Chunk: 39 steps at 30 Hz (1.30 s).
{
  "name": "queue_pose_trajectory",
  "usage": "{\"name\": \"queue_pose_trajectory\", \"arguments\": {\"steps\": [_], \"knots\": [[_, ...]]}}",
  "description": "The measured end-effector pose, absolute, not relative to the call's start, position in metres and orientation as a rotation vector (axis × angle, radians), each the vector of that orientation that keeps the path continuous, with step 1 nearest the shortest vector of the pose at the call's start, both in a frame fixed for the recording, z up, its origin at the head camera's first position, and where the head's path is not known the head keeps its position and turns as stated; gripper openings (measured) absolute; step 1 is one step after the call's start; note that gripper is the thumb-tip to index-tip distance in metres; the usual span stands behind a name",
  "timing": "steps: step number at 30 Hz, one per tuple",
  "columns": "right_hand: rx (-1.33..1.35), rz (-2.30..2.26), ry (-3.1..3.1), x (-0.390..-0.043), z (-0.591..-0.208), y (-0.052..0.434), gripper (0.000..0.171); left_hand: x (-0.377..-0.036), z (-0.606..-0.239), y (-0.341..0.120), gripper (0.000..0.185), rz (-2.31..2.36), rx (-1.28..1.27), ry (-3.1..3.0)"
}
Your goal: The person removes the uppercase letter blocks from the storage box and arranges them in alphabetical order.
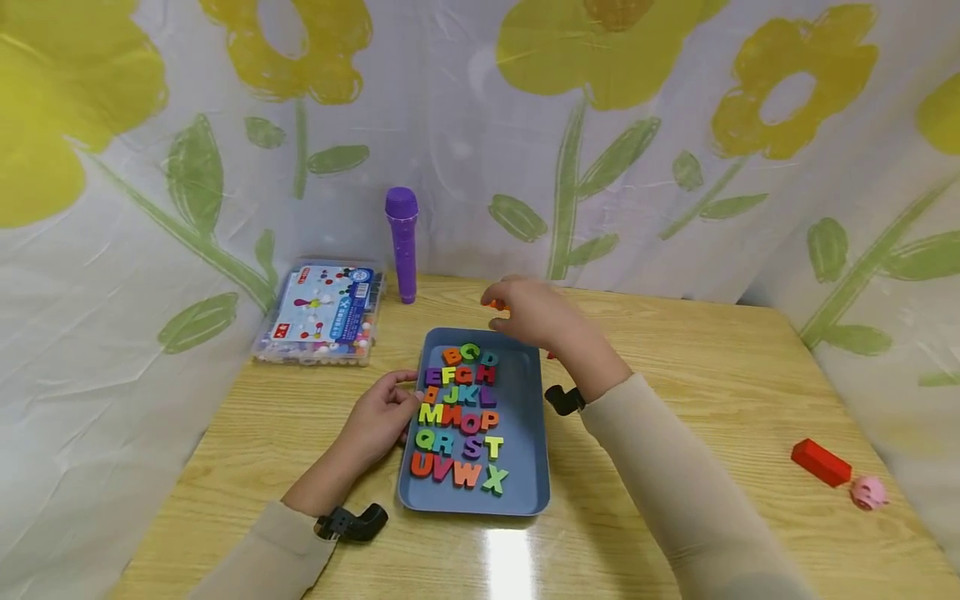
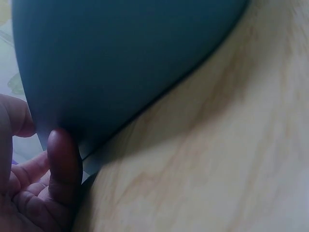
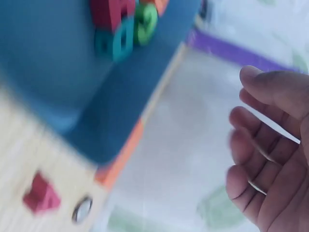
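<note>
A blue tray point(image 1: 527, 417) holds rows of colourful letters point(image 1: 457, 417) in the middle of the wooden table. My left hand point(image 1: 378, 421) rests at the tray's left rim. In the left wrist view one finger point(image 2: 63, 164) presses against the tray's outer wall point(image 2: 120, 63). My right hand point(image 1: 525, 315) hovers over the tray's far right corner, fingers relaxed and holding nothing point(image 3: 270, 159). An orange piece point(image 1: 495, 306) lies on the table just beyond that corner point(image 3: 120, 159), by the fingertips. A small red piece point(image 1: 551, 356) lies beside the tray's right edge point(image 3: 41, 195).
A clear box of beads point(image 1: 322, 315) and an upright purple flashlight point(image 1: 402, 242) stand at the back left. A red block point(image 1: 821, 462) and a pink pig toy point(image 1: 868, 493) lie at the right. A flower-print curtain point(image 1: 675, 167) walls in the table.
</note>
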State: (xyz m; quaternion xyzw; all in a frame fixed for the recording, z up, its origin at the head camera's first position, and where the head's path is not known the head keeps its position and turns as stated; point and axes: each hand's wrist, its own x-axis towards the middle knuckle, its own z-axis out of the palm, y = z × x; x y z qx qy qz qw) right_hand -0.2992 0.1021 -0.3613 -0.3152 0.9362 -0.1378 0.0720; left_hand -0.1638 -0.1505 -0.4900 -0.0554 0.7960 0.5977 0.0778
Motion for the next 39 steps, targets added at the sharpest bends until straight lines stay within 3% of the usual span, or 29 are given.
{"name": "queue_pose_trajectory", "arguments": {"steps": [9, 27, 34, 39], "knots": [[-0.907, -0.217, 2.658, -0.296, -0.396, 0.049, 0.035, -0.166, -0.492, -0.147, 0.044, 1.782, -0.172, 2.386], [-0.927, -0.142, 2.65, -0.3, -0.417, 0.036, 0.032, -0.164, -0.491, -0.15, 0.044, 1.79, -0.167, 2.406], [-0.964, -0.43, 2.704, -0.299, -0.385, 0.078, 0.028, -0.164, -0.491, -0.149, 0.045, 1.755, -0.171, 2.416], [-0.799, -0.569, 2.804, -0.306, -0.36, 0.137, 0.032, -0.165, -0.493, -0.149, 0.045, 1.741, -0.171, 2.421]]}}
